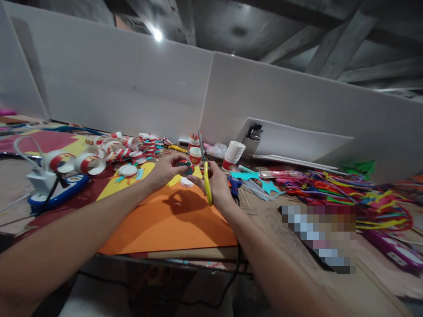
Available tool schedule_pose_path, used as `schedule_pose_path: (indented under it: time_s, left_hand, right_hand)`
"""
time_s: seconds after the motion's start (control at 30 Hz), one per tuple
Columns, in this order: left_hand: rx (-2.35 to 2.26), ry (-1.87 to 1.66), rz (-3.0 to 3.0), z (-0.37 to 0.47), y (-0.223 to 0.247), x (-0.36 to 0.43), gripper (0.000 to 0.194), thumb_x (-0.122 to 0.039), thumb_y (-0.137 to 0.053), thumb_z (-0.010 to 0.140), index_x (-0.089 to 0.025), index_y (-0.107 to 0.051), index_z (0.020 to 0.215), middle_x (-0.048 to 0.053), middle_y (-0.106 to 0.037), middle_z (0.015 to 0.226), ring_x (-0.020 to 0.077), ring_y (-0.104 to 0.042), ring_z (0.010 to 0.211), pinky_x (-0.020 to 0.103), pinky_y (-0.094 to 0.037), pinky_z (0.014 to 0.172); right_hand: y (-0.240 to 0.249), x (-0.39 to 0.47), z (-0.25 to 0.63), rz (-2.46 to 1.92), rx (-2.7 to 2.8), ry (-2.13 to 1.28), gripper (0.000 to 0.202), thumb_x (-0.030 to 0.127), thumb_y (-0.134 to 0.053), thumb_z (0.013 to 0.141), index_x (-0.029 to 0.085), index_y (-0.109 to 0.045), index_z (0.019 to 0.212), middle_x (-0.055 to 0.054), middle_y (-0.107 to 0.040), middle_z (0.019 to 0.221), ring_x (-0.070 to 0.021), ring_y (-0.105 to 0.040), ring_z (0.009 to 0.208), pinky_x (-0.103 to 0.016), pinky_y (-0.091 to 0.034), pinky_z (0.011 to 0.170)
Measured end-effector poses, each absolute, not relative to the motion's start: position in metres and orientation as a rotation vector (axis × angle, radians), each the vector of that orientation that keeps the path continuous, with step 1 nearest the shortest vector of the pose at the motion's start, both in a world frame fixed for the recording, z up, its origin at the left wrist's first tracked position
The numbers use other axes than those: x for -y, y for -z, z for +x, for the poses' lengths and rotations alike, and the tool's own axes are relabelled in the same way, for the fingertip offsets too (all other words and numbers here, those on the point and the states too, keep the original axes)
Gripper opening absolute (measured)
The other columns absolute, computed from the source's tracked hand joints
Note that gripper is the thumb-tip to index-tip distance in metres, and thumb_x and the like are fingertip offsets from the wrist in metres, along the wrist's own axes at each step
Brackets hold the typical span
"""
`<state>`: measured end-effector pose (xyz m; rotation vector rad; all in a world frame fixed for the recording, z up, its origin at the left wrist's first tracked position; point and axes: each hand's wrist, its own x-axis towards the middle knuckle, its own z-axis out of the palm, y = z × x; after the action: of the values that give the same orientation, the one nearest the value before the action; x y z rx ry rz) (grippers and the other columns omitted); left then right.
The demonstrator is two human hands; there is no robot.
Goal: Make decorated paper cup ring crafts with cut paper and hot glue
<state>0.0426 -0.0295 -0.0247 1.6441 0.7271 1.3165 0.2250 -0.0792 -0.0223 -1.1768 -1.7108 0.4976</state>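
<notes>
Through the head camera I have the left hand (167,170) pinching a small round piece (185,167), dark with a red edge, above the orange sheet (161,235) on the tabletop (261,233). My right hand (220,187) grips yellow-handled scissors (207,182), blades pointing up; I can't quite tell whether they are parted. A white disc (187,182) lies just below the hands, and stacked paper cups (235,152) stand beyond.

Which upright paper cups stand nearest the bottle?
The tall nested stack, right of the scissors in the right hand; the other upright cups stand left of the scissors, farther from the bottle.
</notes>
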Motion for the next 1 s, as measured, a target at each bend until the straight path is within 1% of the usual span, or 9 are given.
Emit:
schedule_pose_path:
  time_s: [0.27,0.43,0.5,0.6,0.73,0.8,0.87,0.93,1.0]
  left_hand:
    - [-0.658,-1.26,1.85,0.052,0.028,0.034,0.02,-0.024,-0.068,0.07,-0.016,-0.059,0.086,0.002,-0.065,0.083,0.0148,-0.063,0.079,0.029,-0.052,0.076]
    - [-0.82,-1.137,2.037,0.052,0.021,0.04,0.017,-0.018,-0.068,0.066,-0.015,-0.066,0.082,0.003,-0.069,0.081,0.0161,-0.063,0.075,0.027,-0.051,0.071]
    - [-0.865,-1.118,1.988,0.052,0.019,0.043,0.012,-0.02,-0.069,0.067,-0.015,-0.065,0.078,0.002,-0.067,0.074,0.0145,-0.06,0.068,0.026,-0.05,0.065]
    - [-0.865,-1.207,1.598,0.051,0.018,0.044,0.021,-0.022,-0.073,0.067,-0.015,-0.062,0.083,0.001,-0.065,0.075,0.0143,-0.06,0.066,0.026,-0.051,0.058]
    - [-0.662,-1.25,1.126,0.049,0.019,0.04,0.032,-0.019,-0.077,0.065,-0.017,-0.056,0.089,0.001,-0.066,0.086,0.018,-0.066,0.078,0.036,-0.058,0.066]
    - [-0.597,-1.23,1.045,0.049,0.019,0.039,0.031,-0.017,-0.077,0.065,-0.017,-0.056,0.088,0.001,-0.066,0.085,0.017,-0.066,0.078,0.035,-0.058,0.068]
    - [-0.56,-1.245,1.016,0.051,0.02,0.038,0.028,-0.013,-0.077,0.065,-0.015,-0.057,0.084,0.0,-0.066,0.08,0.0127,-0.064,0.073,0.026,-0.055,0.065]
    - [-0.536,-1.269,1.013,0.053,0.021,0.038,0.027,-0.011,-0.076,0.064,-0.015,-0.056,0.081,-0.001,-0.065,0.076,0.0097,-0.062,0.068,0.02,-0.051,0.062]
    - [-0.516,-1.276,1.044,0.055,0.022,0.039,0.027,-0.012,-0.076,0.063,-0.015,-0.055,0.08,0.0,-0.066,0.077,0.0104,-0.063,0.069,0.02,-0.051,0.061]
  right_hand:
    - [0.02,0.078,0.221,-1.193,1.616,-0.43,0.038,0.029,-0.063,0.073,0.018,-0.059,0.109,-0.005,-0.069,0.086,-0.0188,-0.063,0.074,-0.03,-0.051,0.067]
    - [0.016,0.081,0.22,-1.132,1.707,-0.338,0.035,0.025,-0.062,0.073,0.018,-0.062,0.107,-0.004,-0.069,0.087,-0.0178,-0.062,0.075,-0.03,-0.05,0.071]
    - [0.016,0.081,0.22,-1.103,1.69,-0.389,0.037,0.031,-0.064,0.075,0.019,-0.061,0.11,-0.002,-0.067,0.084,-0.0159,-0.06,0.071,-0.028,-0.05,0.067]
    - [0.016,0.081,0.22,-1.086,1.556,-0.573,0.04,0.042,-0.064,0.079,0.022,-0.057,0.113,0.001,-0.062,0.076,-0.0103,-0.053,0.056,-0.023,-0.046,0.053]
    - [0.02,0.081,0.219,-1.118,1.344,-0.809,0.043,0.052,-0.064,0.077,0.024,-0.052,0.107,0.008,-0.05,0.061,-0.0069,-0.042,0.04,-0.018,-0.036,0.035]
    - [0.022,0.083,0.217,-1.102,1.329,-0.904,0.044,0.052,-0.065,0.076,0.024,-0.051,0.106,0.01,-0.046,0.056,-0.0071,-0.041,0.037,-0.018,-0.034,0.033]
    - [0.023,0.086,0.213,-1.081,1.372,-0.955,0.045,0.049,-0.067,0.075,0.023,-0.051,0.107,0.011,-0.044,0.054,-0.0072,-0.04,0.036,-0.019,-0.034,0.034]
    - [0.025,0.088,0.21,-1.075,1.443,-0.949,0.046,0.046,-0.069,0.074,0.023,-0.052,0.109,0.01,-0.045,0.055,-0.0076,-0.041,0.038,-0.019,-0.035,0.036]
    - [0.026,0.088,0.208,-1.089,1.494,-0.898,0.046,0.042,-0.07,0.072,0.022,-0.053,0.11,0.008,-0.049,0.06,-0.008,-0.043,0.042,-0.02,-0.037,0.039]
